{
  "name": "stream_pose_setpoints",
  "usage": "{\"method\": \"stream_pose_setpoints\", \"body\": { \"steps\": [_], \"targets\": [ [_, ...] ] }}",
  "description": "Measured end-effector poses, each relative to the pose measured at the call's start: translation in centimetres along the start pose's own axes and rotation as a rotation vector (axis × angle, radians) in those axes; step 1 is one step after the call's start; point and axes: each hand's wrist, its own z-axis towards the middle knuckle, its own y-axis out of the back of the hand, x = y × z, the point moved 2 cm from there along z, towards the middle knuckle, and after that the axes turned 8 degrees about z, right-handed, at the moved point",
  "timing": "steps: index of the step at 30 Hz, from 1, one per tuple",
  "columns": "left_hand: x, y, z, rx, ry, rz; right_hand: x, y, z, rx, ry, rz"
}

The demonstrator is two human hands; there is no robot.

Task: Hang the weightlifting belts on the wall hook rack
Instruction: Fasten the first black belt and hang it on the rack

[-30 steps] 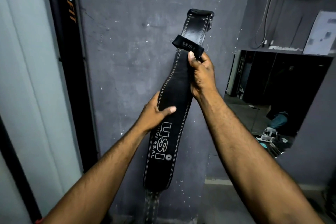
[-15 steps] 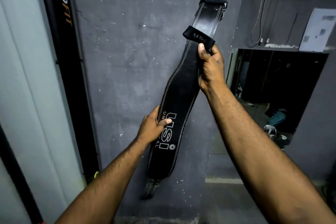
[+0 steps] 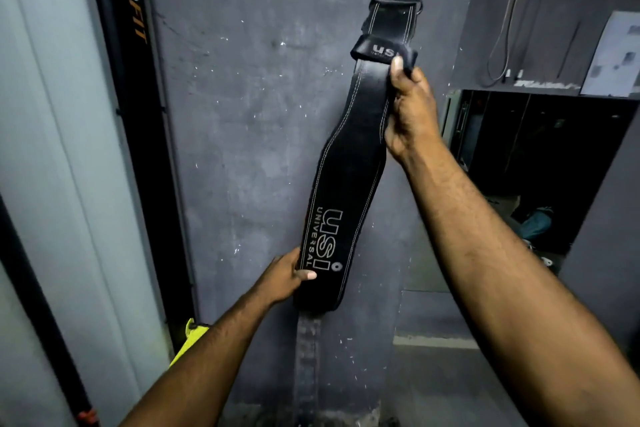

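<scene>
Your right grip [image 3: 412, 111] pinches the stiff, heavy-looking belt [image 3: 346, 184] below its loop [image 3: 379, 50], upper centre; left grip [image 3: 284, 276] clasps the wide lower edge. Hold the narrow neck.

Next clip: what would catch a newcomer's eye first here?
A long black weightlifting belt with white USI lettering is held slanting before the grey wall at centre. The right hand grips it near the top, and the left hand holds its lower edge.
</scene>
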Motion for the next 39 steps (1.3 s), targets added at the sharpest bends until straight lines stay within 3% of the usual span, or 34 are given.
{"method": "stream_pose_setpoints", "body": {
  "steps": [6, 12, 15, 18, 20, 24, 29, 32, 39],
  "targets": [
    [-1.4, -0.2, -0.6, -0.013, 0.038, -0.135, -0.3, 0.6, -0.4, -0.022, -0.012, -0.05],
    [-16.0, 6.0, 1.9, -0.279, -0.12, -0.499, -6.7, 2.8, -3.1, 0.055, -0.119, -0.289],
    [-17.5, 7.4, 4.0, -0.379, -0.022, -0.833, -8.5, 3.6, -4.3, 0.121, -0.162, -0.404],
    [-15.7, 6.5, 4.4, -0.514, 0.052, -0.85, -7.4, 4.0, -3.8, 0.188, -0.222, -0.565],
    [-14.5, 5.5, 4.3, -0.503, 0.042, -0.828, -6.6, 4.1, -2.9, 0.188, -0.283, -0.61],
    [-15.3, 4.8, 3.5, -0.362, 0.019, -0.93, -6.3, 4.9, -1.2, 0.075, -0.226, -0.623],
    [-16.1, 9.3, 5.2, -0.288, 0.0, -0.842, -7.2, 5.3, -2.5, 0.172, -0.373, -0.669],
    [-15.3, 10.7, 5.8, -0.374, 0.084, -0.765, -7.5, 4.9, -2.9, 0.186, -0.411, -0.653],
    [-13.3, 12.5, 7.5, -0.302, 0.109, -0.886, -8.0, 3.2, -3.2, 0.239, -0.494, -0.699]
  ]
}}
